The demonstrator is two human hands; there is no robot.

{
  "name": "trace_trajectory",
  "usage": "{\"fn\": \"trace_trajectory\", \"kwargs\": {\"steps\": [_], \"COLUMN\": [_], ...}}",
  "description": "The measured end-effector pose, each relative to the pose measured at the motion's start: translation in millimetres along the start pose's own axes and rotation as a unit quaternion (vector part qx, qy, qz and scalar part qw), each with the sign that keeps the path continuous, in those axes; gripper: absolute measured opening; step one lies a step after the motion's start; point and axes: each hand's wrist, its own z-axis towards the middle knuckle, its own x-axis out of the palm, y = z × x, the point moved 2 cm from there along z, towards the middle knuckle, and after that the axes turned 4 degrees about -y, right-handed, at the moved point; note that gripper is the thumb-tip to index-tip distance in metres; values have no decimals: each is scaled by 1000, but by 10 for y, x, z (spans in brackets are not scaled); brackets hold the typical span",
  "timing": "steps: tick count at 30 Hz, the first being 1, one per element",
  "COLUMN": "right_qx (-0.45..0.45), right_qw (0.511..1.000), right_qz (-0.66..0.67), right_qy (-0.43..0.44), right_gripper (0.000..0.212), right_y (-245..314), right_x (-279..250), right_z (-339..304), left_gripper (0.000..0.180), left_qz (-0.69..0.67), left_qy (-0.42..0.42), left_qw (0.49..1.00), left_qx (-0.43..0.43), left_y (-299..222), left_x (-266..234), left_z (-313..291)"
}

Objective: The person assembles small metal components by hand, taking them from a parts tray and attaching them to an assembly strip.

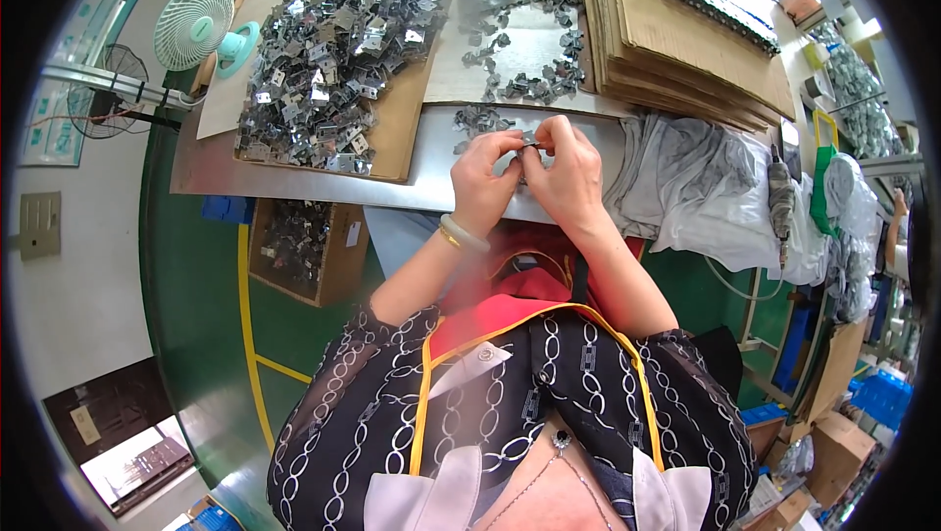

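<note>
Metal, small stamped part, dull silver [530,138]: centre of frame, pinched between both hands just above the surface edge. Left hand [482,183] and right hand [564,181], fingers closed on it from either side, thumbs meeting on top. Judged light, rigid, thin-edged and somewhat slippery; best held by the flat faces, not the edges.

Surface, grey sheet-metal bench top [431,178]: loose dark metal pieces [520,80] ringed on white card, upper centre. Brown cardboard tray heaped with shiny stamped parts [333,41], upper left. Stacked cardboard sheets [676,50], upper right. Crumpled grey cloth [686,178], right.

Room: green floor with yellow line [245,325], lower left; pale green desk fan [201,26], upper left.
</note>
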Motion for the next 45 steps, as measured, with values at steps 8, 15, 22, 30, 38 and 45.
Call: {"fn": "trace_trajectory", "kwargs": {"steps": [8,15,22,30,38,45], "right_qx": [-53,26,171,182,158,221], "right_qw": [998,995,939,929,948,908], "right_qz": [-11,68,205,228,198,271], "right_qy": [36,64,216,227,192,231], "right_gripper": [25,38,34,29,30,23], "right_y": [-19,-102,-439,-484,-458,-552], "right_x": [-68,-167,-80,20,90,118], "right_z": [-17,24,-293,-702,-898,-978], "left_gripper": [25,28,28,29,32,30], "left_qz": [8,-15,-31,-7,10,6], "left_qy": [11,31,87,137,160,190], "left_qw": [1000,992,985,983,981,972], "left_qx": [15,121,147,119,113,137], "left_y": [-13,-71,-91,-65,-28,-101], "left_x": [-18,-97,-161,-320,-390,-450], "left_z": [-23,-31,-181,-474,-576,-540]}}
